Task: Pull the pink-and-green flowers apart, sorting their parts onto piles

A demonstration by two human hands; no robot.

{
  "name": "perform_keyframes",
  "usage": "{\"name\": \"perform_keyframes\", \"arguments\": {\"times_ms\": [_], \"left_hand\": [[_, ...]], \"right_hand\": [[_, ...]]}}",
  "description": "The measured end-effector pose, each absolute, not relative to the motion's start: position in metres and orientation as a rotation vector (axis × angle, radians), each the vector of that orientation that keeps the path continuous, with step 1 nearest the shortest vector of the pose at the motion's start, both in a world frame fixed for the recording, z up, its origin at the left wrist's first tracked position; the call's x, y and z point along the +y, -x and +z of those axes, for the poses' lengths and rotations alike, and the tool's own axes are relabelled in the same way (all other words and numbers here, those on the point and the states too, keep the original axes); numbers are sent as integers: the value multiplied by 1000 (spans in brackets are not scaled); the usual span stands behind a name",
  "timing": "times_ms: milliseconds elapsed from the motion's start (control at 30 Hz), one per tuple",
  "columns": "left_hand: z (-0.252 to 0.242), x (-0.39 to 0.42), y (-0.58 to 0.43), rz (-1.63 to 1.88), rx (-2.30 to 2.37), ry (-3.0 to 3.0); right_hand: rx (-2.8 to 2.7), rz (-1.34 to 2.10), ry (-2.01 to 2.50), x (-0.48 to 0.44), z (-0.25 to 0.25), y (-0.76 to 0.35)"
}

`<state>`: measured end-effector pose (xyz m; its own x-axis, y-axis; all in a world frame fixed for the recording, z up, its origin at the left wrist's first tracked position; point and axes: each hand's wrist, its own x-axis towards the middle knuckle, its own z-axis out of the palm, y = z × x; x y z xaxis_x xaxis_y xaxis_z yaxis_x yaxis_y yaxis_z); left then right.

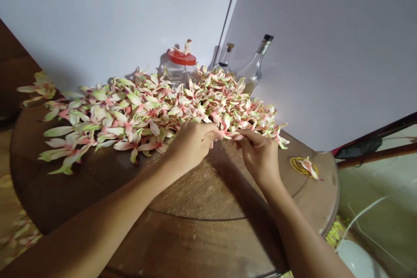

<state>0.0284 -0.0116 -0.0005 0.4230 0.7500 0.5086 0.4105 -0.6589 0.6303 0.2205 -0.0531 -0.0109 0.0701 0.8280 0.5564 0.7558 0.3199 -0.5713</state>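
Both hands meet over the middle of a round wooden table [202, 191], in front of a big heap of pink and pale green flowers [140, 113]. Between them is a pink and white flower [224, 132]. My left hand [195, 141] pinches it from the left, thumb and fingers pressed together. From the right, my right hand [259, 150] pinches its other end. The fingers hide part of the flower. To the right, yellow rubber bands [298, 167] lie on the tabletop with a single pinkish flower piece [308, 166] on top.
A clear jar with a red lid [181, 57] stands behind the heap, a flower lying on its lid. Two glass bottles, one short [226, 58] and one tall [254, 67], lean or stand near the wall. A white rounded object [360, 260] sits low at the right.
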Motion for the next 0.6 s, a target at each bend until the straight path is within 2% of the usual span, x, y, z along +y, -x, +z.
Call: {"name": "perform_keyframes", "arguments": {"times_ms": [133, 333, 500, 600], "left_hand": [[-2, -10, -28, 1167, 961, -2263], [-11, -3, -28, 1015, 1038, -2451], [-8, -6, -26, 866, 1014, -2417], [-1, -5, -23, 1019, 1044, -2364]], "right_hand": [[-1636, 261, 1414, -51, -12, -223], [-1715, 344, 1462, -44, -14, -238], [-1579, 566, 1269, -44, -10, -237], [-1556, 628, 1255, -44, -9, -235]]}}
